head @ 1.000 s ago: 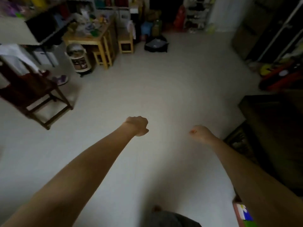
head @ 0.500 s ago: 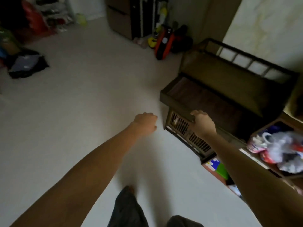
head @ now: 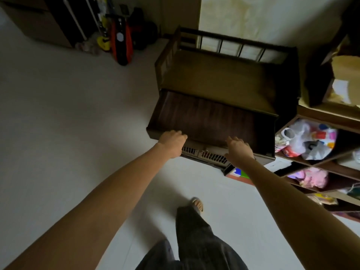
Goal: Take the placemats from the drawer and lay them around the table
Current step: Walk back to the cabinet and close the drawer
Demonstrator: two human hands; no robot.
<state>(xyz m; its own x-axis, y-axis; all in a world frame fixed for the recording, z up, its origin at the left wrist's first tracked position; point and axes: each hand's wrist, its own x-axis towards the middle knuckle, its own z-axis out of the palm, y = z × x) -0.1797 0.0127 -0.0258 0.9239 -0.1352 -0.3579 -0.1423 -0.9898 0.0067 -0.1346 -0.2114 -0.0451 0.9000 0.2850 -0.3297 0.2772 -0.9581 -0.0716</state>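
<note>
A pale, bare floor [head: 68,114] fills the left and lower part of the frame, dimly lit. In the upper centre a dark wooden cabinet [head: 224,75] with a railed back stands against a light wall, and its drawer [head: 204,117] is pulled out toward the person, showing a dark brown ribbed layer inside that may be the placemats [head: 206,115], though the dim light leaves that uncertain. At the right edge, open shelves [head: 321,168] hold plastic bags and colourful items. In the upper left, orange-and-black gear [head: 121,36] leans by a dark unit. The left hand [head: 172,142] lies at the drawer's front left corner, fingers curled over the rim; whether they actually grip it cannot be told. The right hand [head: 238,151] reaches over the front edge near the middle, fingers extended and loosely spread, touching or just above the rim. Below the drawer front, a slatted grille [head: 204,154] shows between the wrists. The person's dark trousers and one foot [head: 197,204] appear at bottom centre, with open floor to the left.
</note>
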